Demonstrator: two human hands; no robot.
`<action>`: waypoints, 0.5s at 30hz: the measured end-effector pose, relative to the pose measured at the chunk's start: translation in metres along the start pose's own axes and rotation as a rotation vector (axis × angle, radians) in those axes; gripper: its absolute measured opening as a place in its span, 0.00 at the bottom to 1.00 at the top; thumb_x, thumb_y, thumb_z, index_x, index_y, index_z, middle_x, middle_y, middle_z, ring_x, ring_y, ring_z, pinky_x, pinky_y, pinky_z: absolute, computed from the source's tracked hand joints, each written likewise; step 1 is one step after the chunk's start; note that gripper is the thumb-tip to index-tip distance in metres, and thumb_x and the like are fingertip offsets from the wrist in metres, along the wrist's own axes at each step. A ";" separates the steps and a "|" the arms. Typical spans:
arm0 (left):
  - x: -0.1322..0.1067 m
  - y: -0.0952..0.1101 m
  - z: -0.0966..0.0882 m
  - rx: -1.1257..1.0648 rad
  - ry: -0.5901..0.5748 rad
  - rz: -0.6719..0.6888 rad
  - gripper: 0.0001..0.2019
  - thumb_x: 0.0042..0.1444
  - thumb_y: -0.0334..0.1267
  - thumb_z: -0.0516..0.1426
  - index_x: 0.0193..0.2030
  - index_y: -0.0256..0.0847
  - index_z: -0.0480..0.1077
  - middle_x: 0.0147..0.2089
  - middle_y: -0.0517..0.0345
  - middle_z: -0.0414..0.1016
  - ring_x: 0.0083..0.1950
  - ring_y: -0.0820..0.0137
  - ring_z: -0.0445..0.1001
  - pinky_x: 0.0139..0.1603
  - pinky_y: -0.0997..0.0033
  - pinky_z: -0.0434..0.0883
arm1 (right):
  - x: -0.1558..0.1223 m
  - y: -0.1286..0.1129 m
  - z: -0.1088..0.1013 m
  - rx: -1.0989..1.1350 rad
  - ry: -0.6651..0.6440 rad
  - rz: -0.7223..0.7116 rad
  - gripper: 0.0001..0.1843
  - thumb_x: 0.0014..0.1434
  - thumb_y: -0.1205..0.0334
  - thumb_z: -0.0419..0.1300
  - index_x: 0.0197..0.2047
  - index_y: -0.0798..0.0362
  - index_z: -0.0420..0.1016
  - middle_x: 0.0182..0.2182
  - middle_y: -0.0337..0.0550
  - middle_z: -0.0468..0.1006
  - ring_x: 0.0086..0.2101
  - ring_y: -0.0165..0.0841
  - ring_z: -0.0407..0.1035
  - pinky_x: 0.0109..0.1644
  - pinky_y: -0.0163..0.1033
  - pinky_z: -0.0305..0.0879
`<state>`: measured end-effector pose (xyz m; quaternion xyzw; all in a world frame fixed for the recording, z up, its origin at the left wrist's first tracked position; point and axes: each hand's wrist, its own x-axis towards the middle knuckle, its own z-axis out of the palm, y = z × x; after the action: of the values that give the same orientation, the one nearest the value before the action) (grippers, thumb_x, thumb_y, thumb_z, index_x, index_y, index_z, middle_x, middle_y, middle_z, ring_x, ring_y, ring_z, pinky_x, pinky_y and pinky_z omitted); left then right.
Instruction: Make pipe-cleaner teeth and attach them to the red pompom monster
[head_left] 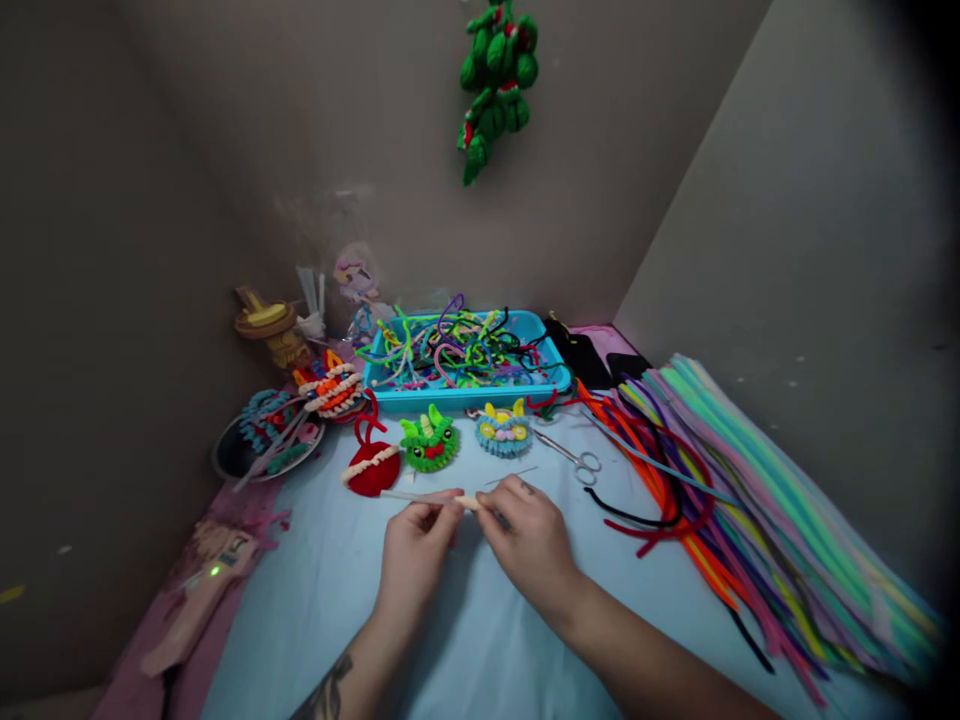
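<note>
My left hand pinches a thin, pale, translucent stick that points left. At the stick's right end, a short piece of cream pipe cleaner sits between both hands, apparently wound around it. My right hand pinches that cream piece between thumb and fingers; its far side is hidden. Just beyond my hands lie a red pipe-cleaner piece with a cream edge, a green horned head and a light-blue head with yellow ears. A thin metal rod lies close past my right fingers.
Scissors lie to the right, before a large bundle of colored pipe cleaners. A blue tray of scraps stands behind. At left are a metal bowl and a lit glue gun. Green figures hang on the wall.
</note>
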<state>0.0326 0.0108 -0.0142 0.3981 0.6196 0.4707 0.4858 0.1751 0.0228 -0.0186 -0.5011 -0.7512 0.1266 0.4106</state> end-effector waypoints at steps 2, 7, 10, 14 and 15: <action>-0.001 0.001 0.000 0.004 0.012 0.022 0.14 0.49 0.43 0.60 0.34 0.32 0.76 0.23 0.58 0.73 0.22 0.75 0.63 0.24 0.76 0.60 | -0.001 -0.001 0.001 -0.001 -0.007 -0.007 0.10 0.58 0.70 0.55 0.26 0.52 0.70 0.24 0.39 0.69 0.29 0.32 0.67 0.35 0.35 0.58; -0.005 0.006 0.001 -0.088 0.008 0.110 0.09 0.49 0.39 0.59 0.34 0.35 0.74 0.30 0.55 0.76 0.32 0.68 0.73 0.34 0.72 0.68 | -0.002 -0.004 0.001 0.095 -0.106 0.058 0.05 0.55 0.71 0.56 0.31 0.52 0.70 0.29 0.40 0.71 0.33 0.34 0.67 0.36 0.36 0.60; -0.004 0.005 0.000 -0.113 0.000 0.152 0.07 0.49 0.37 0.58 0.33 0.37 0.73 0.32 0.54 0.77 0.35 0.66 0.74 0.38 0.69 0.69 | -0.002 -0.004 -0.001 0.198 -0.178 0.101 0.08 0.54 0.70 0.58 0.39 0.52 0.71 0.32 0.40 0.72 0.33 0.33 0.68 0.36 0.35 0.61; -0.003 0.004 -0.002 -0.075 -0.015 0.189 0.06 0.50 0.37 0.58 0.32 0.37 0.75 0.35 0.53 0.77 0.38 0.65 0.75 0.41 0.69 0.69 | 0.000 -0.002 -0.003 0.244 -0.213 0.062 0.07 0.61 0.67 0.53 0.39 0.50 0.73 0.31 0.40 0.72 0.33 0.33 0.69 0.37 0.35 0.62; -0.003 0.004 -0.002 -0.063 -0.019 0.177 0.07 0.50 0.37 0.58 0.33 0.37 0.75 0.36 0.52 0.78 0.40 0.64 0.75 0.43 0.68 0.69 | 0.000 -0.002 -0.003 0.237 -0.203 0.059 0.08 0.62 0.66 0.52 0.36 0.50 0.73 0.30 0.40 0.72 0.33 0.32 0.69 0.37 0.35 0.62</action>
<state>0.0310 0.0089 -0.0094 0.4401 0.5621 0.5274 0.4606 0.1761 0.0212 -0.0155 -0.4554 -0.7537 0.2763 0.3850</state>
